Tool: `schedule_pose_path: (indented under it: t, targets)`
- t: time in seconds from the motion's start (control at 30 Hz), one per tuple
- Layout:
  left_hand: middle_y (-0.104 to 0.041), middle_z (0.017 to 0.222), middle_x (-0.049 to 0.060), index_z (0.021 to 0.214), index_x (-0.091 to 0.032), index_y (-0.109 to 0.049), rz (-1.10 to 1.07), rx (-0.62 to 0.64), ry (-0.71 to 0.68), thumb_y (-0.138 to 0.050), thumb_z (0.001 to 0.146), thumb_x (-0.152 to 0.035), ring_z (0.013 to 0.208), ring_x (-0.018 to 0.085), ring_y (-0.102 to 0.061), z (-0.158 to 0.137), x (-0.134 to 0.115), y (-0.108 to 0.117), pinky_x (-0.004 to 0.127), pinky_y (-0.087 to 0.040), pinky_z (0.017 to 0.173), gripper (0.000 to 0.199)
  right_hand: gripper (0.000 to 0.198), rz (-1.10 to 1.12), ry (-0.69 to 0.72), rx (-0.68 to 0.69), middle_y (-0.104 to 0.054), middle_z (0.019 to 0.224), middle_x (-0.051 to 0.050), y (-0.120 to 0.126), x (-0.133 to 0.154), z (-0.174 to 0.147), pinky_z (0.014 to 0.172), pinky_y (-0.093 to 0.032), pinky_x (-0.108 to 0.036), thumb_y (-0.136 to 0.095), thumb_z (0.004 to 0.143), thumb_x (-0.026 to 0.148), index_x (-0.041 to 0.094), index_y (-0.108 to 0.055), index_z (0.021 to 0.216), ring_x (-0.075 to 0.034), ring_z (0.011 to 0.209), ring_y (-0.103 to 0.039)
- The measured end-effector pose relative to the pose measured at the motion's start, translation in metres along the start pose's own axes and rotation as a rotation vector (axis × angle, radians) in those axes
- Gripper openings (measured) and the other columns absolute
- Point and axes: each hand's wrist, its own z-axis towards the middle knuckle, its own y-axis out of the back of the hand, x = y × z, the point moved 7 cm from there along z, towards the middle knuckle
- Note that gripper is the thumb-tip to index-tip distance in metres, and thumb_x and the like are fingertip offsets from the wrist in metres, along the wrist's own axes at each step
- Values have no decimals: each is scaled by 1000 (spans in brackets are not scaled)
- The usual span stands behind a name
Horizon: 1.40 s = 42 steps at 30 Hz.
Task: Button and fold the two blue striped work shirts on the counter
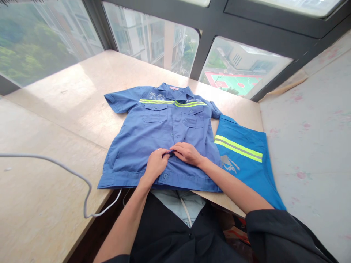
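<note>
A blue short-sleeved work shirt lies face up and spread out, its collar away from me and its hem near the table's front edge. Yellow-green reflective stripes cross its chest above two buttoned pockets. My left hand and my right hand meet at the front placket, low on the shirt. Both pinch the placket cloth between closed fingers, lifting a small fold. Whether a button is under the fingertips is hidden. Below them, a button shows fastened on the waistband.
A folded brighter blue garment with a reflective stripe lies at the right, touching the shirt. A white cable loops over the table at the left. Windows stand behind, and a floral wall borders the right.
</note>
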Motion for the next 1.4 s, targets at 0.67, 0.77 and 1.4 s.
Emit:
schedule_pose_path:
  t: [0.67,0.77,1.4]
  targets:
    - [-67,66,0,71,-16,-68,-190,-73,128,-54,79,-39,65,16,-58,0,7,9,25,-40,63,28,16,66,-379,98,-64,84,-3,6,7,2,68,-43,-24,-60,94,33,18,-66,95,-14,74,-59]
    - [-64,65,-1,68,-17,-66,-183,-74,151,-53,78,-37,65,15,-56,2,10,10,24,-39,63,26,17,13,-535,158,-66,82,-2,0,9,3,67,-40,-24,-64,92,35,18,-68,93,-14,74,-59]
    - [-69,69,1,70,-18,-69,-109,-80,161,-53,82,-42,69,16,-60,2,7,13,26,-40,67,31,7,73,-763,30,-66,76,1,-4,15,1,65,-40,-24,-64,83,25,19,-67,85,-13,69,-58]
